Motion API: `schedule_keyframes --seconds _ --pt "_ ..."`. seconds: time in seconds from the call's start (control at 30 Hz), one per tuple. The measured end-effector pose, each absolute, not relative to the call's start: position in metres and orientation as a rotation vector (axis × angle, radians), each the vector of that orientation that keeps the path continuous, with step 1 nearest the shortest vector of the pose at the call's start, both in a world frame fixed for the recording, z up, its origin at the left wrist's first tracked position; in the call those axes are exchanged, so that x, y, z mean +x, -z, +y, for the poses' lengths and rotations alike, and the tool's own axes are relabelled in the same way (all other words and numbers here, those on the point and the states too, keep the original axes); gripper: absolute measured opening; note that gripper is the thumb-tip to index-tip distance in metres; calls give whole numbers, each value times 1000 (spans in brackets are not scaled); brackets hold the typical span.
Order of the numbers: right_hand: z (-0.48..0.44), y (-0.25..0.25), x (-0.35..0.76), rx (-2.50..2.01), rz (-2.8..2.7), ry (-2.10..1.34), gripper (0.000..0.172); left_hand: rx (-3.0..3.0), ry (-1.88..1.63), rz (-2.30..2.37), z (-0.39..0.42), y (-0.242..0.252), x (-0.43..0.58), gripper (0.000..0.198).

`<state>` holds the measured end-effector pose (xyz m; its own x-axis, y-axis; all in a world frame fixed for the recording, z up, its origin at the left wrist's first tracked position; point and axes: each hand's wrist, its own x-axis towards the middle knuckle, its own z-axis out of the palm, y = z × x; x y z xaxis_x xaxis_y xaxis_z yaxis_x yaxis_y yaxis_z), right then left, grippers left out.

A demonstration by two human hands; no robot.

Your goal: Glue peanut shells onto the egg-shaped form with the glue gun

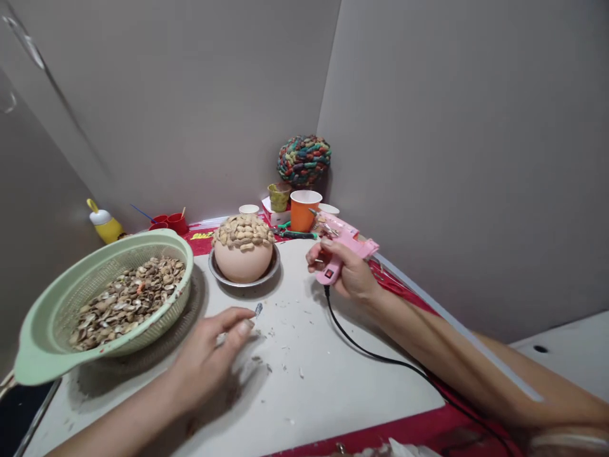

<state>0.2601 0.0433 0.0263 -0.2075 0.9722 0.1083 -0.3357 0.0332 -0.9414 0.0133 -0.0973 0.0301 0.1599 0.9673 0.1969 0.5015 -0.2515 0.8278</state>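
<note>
Gripping glue gun: right hand | colander: shells | dish: shell-topped ball

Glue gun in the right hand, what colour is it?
The glue gun is pink, with a black cord, seen in the head view.

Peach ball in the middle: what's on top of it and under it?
Peanut shells cap its top, hiding the surface there. The peach ball sits in a shallow metal dish, whose rim hides its underside.

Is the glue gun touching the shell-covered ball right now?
No, the right hand holds the glue gun clear of the ball, off to its right, while the left hand pinches a shell.
</note>
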Motion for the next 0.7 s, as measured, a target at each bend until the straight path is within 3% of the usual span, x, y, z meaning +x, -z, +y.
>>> schedule_keyframes --seconds 0.23,0.4,0.57,0.7 --pt "56 9 259 -841 -1074 -1450 37 2229 -609 1441 -70 6 19 63" --pt "57 12 261 -865 -1041 -1499 38 2275 -405 1419 -61 18 32 73" --pt "57 12 262 -860 -1014 -1539 39 2282 -98 1239 -73 3 49 82" --pt "56 12 262 -830 -1028 -1565 40 2236 -40 1152 -91 -30 47 78"
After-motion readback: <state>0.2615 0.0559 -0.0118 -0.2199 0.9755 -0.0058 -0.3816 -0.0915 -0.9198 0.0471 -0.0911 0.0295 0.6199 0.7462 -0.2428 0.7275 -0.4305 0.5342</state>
